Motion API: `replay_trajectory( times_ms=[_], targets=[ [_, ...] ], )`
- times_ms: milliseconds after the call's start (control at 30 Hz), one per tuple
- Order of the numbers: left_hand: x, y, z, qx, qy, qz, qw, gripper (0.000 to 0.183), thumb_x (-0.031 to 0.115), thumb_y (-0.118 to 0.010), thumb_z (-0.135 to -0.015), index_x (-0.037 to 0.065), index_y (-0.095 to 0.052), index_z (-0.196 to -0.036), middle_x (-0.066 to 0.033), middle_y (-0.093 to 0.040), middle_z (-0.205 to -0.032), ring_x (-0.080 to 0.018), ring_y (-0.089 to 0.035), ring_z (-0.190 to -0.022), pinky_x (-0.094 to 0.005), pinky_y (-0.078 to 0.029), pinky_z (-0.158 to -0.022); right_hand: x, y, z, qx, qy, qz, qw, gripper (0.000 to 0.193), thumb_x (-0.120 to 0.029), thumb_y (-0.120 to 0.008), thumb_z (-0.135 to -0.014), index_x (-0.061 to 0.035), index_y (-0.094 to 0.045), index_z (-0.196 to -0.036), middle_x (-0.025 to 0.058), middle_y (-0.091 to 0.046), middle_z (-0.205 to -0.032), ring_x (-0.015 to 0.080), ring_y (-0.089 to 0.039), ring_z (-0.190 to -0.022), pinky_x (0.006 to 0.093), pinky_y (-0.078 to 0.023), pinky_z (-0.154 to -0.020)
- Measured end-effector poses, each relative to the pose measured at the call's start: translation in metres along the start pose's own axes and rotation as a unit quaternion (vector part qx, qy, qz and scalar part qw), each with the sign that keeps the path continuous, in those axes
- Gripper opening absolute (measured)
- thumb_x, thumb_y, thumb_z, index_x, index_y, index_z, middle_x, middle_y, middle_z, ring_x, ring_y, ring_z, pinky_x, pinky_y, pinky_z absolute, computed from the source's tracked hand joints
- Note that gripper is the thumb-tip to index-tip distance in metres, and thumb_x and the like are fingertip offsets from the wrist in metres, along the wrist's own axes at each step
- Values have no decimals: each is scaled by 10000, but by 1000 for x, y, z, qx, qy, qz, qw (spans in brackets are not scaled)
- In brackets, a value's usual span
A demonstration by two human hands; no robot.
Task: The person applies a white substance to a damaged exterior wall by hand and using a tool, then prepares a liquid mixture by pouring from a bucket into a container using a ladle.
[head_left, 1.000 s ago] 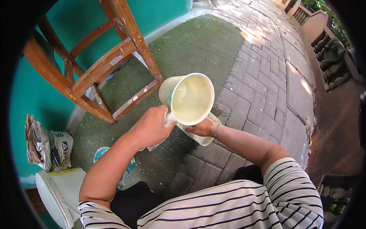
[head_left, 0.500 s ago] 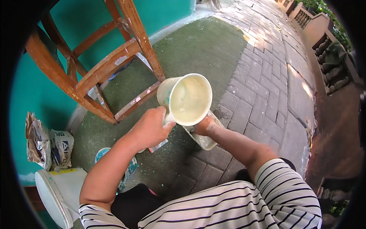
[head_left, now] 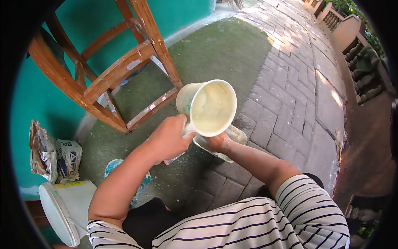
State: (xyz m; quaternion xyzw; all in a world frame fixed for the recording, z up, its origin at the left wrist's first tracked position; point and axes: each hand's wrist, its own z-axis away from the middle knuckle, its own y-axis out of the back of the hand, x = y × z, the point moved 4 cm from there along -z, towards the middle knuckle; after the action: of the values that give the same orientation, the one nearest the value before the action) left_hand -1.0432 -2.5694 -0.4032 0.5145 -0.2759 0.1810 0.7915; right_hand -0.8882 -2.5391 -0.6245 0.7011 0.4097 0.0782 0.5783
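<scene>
In my left hand (head_left: 169, 137) is a cream plastic dipper (head_left: 186, 97), gripped by its handle. The dipper is tilted with its round mouth toward me, and blue-green paint stains mark its side. Its inside is pale; how much liquid it holds, I cannot tell. Below and behind its rim, my right hand (head_left: 217, 142) reaches down to a shallow, off-white rectangular tray (head_left: 238, 135) with a smeared surface. The dipper's rim hides part of that hand and of the tray. The right fingers are hidden, so their grip on the tray does not show.
A paint-spotted wooden chair (head_left: 120, 72) stands at the left against a green wall (head_left: 178, 14). Nearer me are a white bucket (head_left: 68, 207), a paint-smeared tub (head_left: 112, 167) and crumpled bags (head_left: 68, 159). Grey paving (head_left: 286, 91) runs along the right beside a balustrade (head_left: 365, 74).
The dipper and my left hand have shifted slightly right. The tray below has turned, its right end now farther up and right, and my right hand has moved slightly left.
</scene>
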Motion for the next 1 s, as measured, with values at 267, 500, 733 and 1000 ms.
replay_trajectory(
  times_ms=[267, 500, 733, 1000],
  targets=[
    [-6, -25, -2, 50, -87, -150, 983, 209, 112, -570, -843, -51, -452, -898, -260, -598, -763, -413, -620, -726, -464, -490, -696, 35, 17, 2, -312, -385, -286, 820, 387, -207, -482, -886, -22, -525, -1222, 225, -648, -931, 284, -667, -657, 340, -541, -555],
    [2, -51, -19, 17, -114, -248, 962, 141, 33, -553, -790, -26, -469, -888, -223, -616, -743, -383, -638, -723, -445, -511, -673, 57, -15, 23, -254, -224, 5, 941, 406, -325, -587, -785, -78, -632, -1105, 212, -602, -1100, 315, -565, -1059, 390, -443, -909],
    [-2, -64, -19, 64, -168, -319, 930, 165, -9, -568, -726, 7, -476, -862, -189, -623, -749, -342, -650, -704, -406, -528, -631, 16, -12, 25, -263, -80, 82, 958, 525, -290, -639, -769, -179, -532, -1270, 188, -455, -1321, 372, -441, -1224, 416, -378, -1019],
    [-11, -49, -18, 90, -164, -315, 930, 173, -4, -574, -719, 5, -473, -859, -192, -620, -748, -345, -647, -704, -410, -524, -622, 8, -12, 33, -122, -145, 152, 970, 303, -125, -470, -835, -32, -608, -1088, 163, -584, -1083, 341, -563, -1048, 416, -471, -877]
  ],
)
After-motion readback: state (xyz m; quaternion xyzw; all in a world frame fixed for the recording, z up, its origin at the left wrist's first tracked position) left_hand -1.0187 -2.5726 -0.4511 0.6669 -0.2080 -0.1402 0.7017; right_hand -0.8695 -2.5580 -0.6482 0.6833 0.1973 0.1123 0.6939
